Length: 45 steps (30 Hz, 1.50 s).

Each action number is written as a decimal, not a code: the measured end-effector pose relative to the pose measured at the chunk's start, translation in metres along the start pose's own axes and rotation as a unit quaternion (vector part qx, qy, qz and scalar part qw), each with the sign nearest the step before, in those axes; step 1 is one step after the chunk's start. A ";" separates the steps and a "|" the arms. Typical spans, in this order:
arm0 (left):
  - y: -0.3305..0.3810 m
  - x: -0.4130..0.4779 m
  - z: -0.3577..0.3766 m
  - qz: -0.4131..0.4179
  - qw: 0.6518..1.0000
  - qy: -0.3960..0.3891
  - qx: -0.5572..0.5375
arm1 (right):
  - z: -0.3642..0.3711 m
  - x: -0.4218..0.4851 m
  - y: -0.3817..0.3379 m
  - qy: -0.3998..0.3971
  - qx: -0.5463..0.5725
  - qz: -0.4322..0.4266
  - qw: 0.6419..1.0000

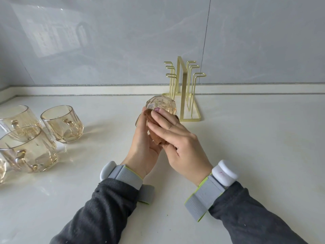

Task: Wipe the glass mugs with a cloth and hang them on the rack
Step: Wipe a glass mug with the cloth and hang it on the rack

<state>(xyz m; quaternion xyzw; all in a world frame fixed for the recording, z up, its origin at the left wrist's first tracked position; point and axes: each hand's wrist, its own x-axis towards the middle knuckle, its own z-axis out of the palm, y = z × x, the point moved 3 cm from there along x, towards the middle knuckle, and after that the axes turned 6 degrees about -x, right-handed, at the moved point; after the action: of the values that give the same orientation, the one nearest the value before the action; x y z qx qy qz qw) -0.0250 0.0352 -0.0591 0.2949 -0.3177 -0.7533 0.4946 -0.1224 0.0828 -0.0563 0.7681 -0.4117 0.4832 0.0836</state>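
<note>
Noting hands first. Left hand (142, 143)?
— Raised above the counter (246, 138), fingers curled round a glass mug (163, 104) from its left side. One fingertip shows at the far edge of the glass.

Right hand (177, 138)?
— Fingers nearly straight and close together, laid over a brown cloth (156, 138) and pressing it against the near side of the mug. A tail of cloth comes out below, by the thumb.

Mug's attitude?
— Tipped on its side, faceted base pointing away from the person, a small sticker on the base. Amber tint. The handle cannot be made out behind the hands and cloth.

Rack (183, 88)?
— Gold wire, upright on its tray at the back of the counter, close to the wall (123, 41). The mug sits just in front of it in the view; whether they touch cannot be told.

Anything else on the counter?
— Three mugs (28, 150), same amber glass, standing upright in a cluster at far left, well apart from the hands.

Arms?
— Dark sleeves (105, 208), and grey wristbands (124, 175) each carrying a white block.
</note>
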 end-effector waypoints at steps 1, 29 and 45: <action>0.001 0.000 0.000 0.000 1.000 -0.001 -0.006 | 0.001 0.000 0.000 -0.002 -0.001 -0.005 1.000; -0.001 -0.005 0.008 -0.002 0.999 -0.011 -0.033 | -0.022 -0.002 0.018 0.161 0.019 0.122 0.979; -0.001 -0.005 0.014 0.008 0.999 -0.032 -0.003 | -0.030 -0.002 0.032 0.270 0.310 0.394 0.822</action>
<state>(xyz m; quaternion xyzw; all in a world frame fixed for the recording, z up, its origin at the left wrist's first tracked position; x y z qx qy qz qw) -0.0344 0.0428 -0.0503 0.2669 -0.3338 -0.7589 0.4913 -0.1663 0.0787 -0.0506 0.3646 -0.4686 0.7652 -0.2489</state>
